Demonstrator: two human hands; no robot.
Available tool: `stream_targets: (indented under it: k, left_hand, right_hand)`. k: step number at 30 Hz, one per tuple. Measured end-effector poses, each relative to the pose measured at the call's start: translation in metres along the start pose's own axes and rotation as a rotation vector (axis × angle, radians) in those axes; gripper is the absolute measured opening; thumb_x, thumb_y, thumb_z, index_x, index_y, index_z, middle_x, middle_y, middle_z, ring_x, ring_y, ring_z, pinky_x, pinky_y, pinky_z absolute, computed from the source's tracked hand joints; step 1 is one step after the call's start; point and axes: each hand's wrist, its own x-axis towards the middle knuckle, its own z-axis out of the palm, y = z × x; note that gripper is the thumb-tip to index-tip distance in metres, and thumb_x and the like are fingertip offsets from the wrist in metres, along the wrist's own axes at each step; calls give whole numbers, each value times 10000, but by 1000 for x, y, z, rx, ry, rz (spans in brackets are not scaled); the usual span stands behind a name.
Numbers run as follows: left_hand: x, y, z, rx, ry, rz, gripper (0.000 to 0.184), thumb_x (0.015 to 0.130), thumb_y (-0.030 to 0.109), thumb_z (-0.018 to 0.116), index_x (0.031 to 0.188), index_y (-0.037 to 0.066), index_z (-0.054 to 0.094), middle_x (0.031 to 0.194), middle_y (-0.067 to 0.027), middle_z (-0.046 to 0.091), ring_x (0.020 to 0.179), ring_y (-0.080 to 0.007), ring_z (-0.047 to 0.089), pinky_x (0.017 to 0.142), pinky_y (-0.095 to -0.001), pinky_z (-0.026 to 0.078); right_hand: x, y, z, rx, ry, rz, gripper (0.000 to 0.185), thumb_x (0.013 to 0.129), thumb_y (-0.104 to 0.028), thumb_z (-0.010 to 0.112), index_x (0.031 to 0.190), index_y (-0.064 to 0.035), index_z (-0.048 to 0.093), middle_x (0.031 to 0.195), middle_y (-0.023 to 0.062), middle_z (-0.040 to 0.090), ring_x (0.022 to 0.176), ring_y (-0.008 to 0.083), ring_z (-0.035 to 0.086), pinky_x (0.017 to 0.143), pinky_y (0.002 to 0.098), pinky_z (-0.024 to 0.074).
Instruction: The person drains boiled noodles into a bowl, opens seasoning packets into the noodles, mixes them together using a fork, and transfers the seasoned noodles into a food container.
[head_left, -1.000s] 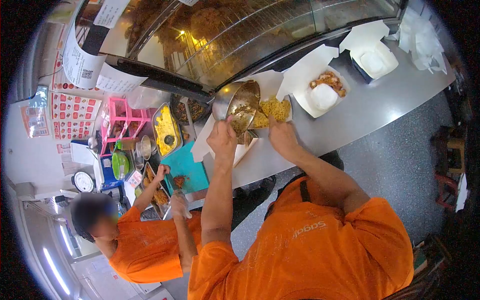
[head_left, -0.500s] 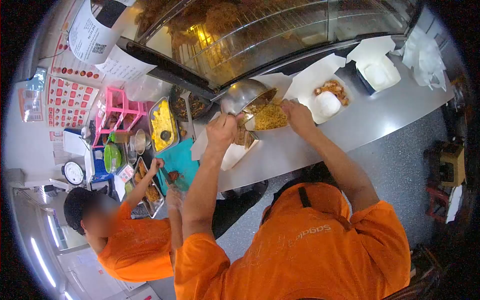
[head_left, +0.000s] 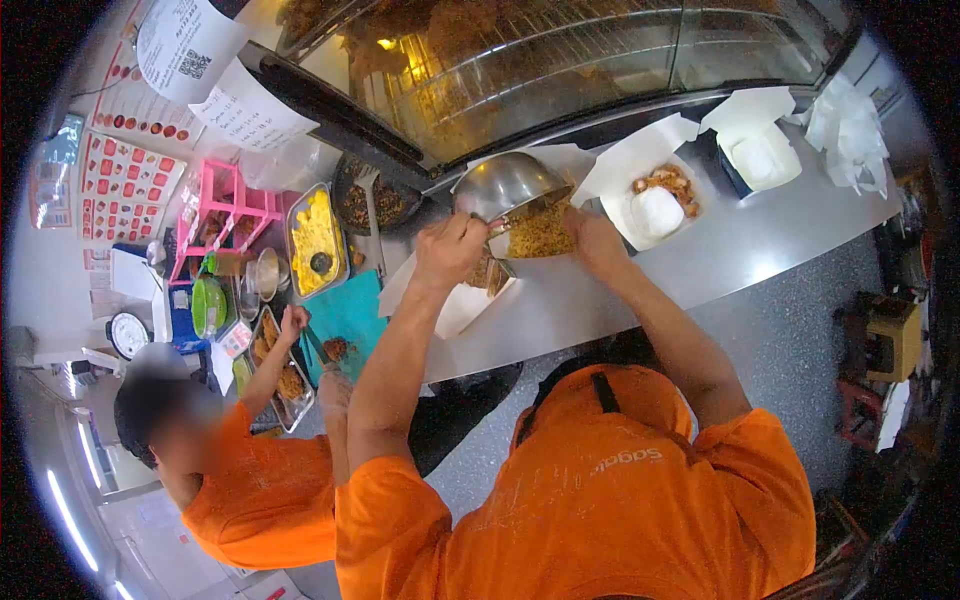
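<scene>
A round metal bowl is tipped on its side over a white takeaway box of yellow fried rice. My left hand is closed on the bowl's near left side. At the box's right edge, my right hand has its fingers closed on the cardboard; the fingertips are partly hidden. Left of the rice and partly behind my left hand, another open white box holds something brown. Right of my right hand stands an open box with a white rice mound and fried brown pieces.
Another rice box and white plastic bags lie farther right. A glass display case borders the steel counter. On the left, a co-worker holds a knife over a teal cutting board, beside a yellow food tray.
The bowl has turned further over and shifted slightly right above the fried rice. My right hand stays at the box edge. The whole view has shifted slightly.
</scene>
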Motion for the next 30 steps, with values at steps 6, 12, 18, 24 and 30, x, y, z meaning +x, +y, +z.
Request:
stream_targets:
  k: [6,12,18,24,30]
  left_hand:
    - [-7,-4,-2,-23,8,20,230,733,157,666,673,105,451,643,-55,473,523,-218,553,448,-353,443]
    - [-3,-1,-17,21,53,-25,252,772,164,673,673,105,449,638,-60,473,519,-224,552,444,-352,438]
    - [-12,-1,-8,31,193,-143,295,788,176,709,654,101,457,635,-68,504,481,-241,533,423,-355,425]
    - [-17,9,-7,27,309,-335,304,775,128,738,657,72,464,599,-102,503,492,-278,512,427,-379,396]
    - [-11,27,-5,132,449,-526,324,794,172,739,634,89,470,575,-81,494,463,-260,502,426,-377,394]
  right_hand:
    - [-7,-7,-5,60,100,-49,125,791,-70,595,898,-6,602,872,198,632,805,401,622,703,478,495]
    - [-27,-18,-28,198,106,68,105,866,-115,576,896,-18,604,811,220,636,767,429,612,673,503,479]
    - [-32,-12,-25,92,172,172,81,864,-100,557,881,-25,580,767,235,615,743,440,601,649,516,471]
    - [-39,-28,-49,-110,161,201,55,825,-34,515,829,7,552,759,216,625,725,410,621,643,514,491]
    - [-12,-32,-4,-132,10,78,76,792,-23,513,847,7,555,812,218,629,755,411,630,663,507,504]
